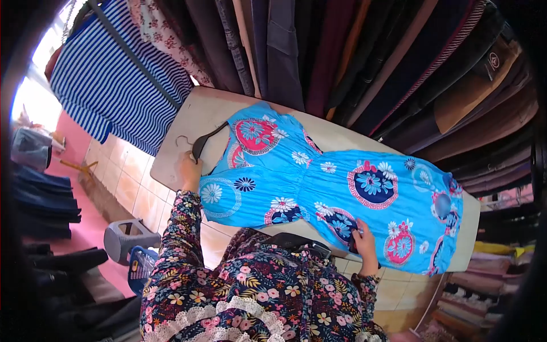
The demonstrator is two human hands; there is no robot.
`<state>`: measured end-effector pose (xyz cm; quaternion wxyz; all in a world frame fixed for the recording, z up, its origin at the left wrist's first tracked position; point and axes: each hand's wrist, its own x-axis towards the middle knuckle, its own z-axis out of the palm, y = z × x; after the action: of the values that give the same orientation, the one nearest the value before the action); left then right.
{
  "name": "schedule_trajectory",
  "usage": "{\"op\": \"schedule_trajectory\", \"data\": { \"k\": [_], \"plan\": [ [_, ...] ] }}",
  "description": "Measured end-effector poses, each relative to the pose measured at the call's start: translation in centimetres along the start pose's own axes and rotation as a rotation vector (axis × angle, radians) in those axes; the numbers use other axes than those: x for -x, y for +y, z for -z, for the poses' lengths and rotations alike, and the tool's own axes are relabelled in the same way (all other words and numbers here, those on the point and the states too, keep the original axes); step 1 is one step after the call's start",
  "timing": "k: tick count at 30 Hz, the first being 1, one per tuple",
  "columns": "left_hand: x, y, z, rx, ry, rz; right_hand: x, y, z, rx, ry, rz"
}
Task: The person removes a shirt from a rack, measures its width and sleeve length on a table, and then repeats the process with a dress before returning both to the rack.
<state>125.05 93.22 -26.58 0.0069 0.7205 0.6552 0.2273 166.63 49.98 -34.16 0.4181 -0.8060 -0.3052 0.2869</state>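
Note:
A bright blue dress [330,188] with pink, navy and white flower rounds lies spread along a pale narrow table [339,133]. Its neckline is at the left and its hem at the right. A black hanger [200,145] with a metal hook sits at the neck, one arm reaching into the dress. My left hand [190,171] is closed around the hanger's near arm. At the dress's near edge, below the waist, my right hand [364,244] has its fingers closed on the fabric; a dark patch beside them is hard to make out.
Trousers [279,51] hang in a dense row behind the table. A blue-and-white striped garment [122,74] hangs at the upper left. On the floor at lower left stand a grey stool [128,239] and a blue basket [139,271]. Folded clothes [478,285] are stacked at right.

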Motion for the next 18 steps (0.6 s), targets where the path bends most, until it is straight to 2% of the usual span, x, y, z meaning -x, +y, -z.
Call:
{"op": "schedule_trajectory", "data": {
  "k": [1, 2, 4, 5, 8, 10, 11, 12, 13, 14, 16, 17, 18],
  "plan": [
    [0.2, 0.2, -0.2, 0.050, 0.038, 0.005, 0.6, 0.4, -0.4, 0.225, 0.155, 0.272],
    [0.2, 0.6, -0.5, 0.054, 0.022, -0.007, 1.1, 0.9, 0.0, 0.229, 0.163, 0.254],
    [0.3, 1.0, -1.1, 0.090, 0.055, -0.012, 1.7, -0.5, 1.1, 0.229, 0.048, -0.053],
    [-0.1, 1.1, -1.3, 0.096, 0.042, -0.021, 1.8, -1.4, 1.1, 0.234, 0.023, -0.127],
    [-1.5, 2.8, 0.3, 0.089, 0.002, -0.082, 1.9, -2.3, 1.5, 0.267, 0.062, -0.087],
    [-1.6, 3.3, 1.4, 0.078, -0.127, -0.046, 2.0, -2.3, 1.1, 0.258, 0.056, -0.123],
    [-1.6, 3.2, 1.9, 0.077, -0.125, -0.045, 1.7, -0.6, 0.7, 0.112, 0.114, -0.051],
    [-1.4, 3.1, 2.2, 0.035, 0.037, -0.180, 1.4, -0.6, 0.7, -0.034, 0.170, 0.024],
    [-1.2, 3.3, 3.1, -0.011, 0.210, -0.316, 1.2, -0.6, 1.1, -0.228, 0.144, -0.071],
    [-1.0, 3.3, 3.0, -0.012, 0.215, -0.311, 1.5, -0.4, 1.7, -0.226, 0.141, -0.066],
    [-0.2, 3.5, 2.7, 0.342, -0.069, -0.247, 3.0, -8.1, 3.1, -0.589, 0.023, -0.409],
    [1.0, 4.3, 2.5, 0.410, -0.102, -0.274, 2.9, -9.4, 2.0, -0.762, 0.035, -0.313],
    [2.0, 5.5, 2.5, 0.551, -0.224, -0.262, 2.4, -10.4, 1.0, -0.761, 0.036, -0.315]
  ]
}}
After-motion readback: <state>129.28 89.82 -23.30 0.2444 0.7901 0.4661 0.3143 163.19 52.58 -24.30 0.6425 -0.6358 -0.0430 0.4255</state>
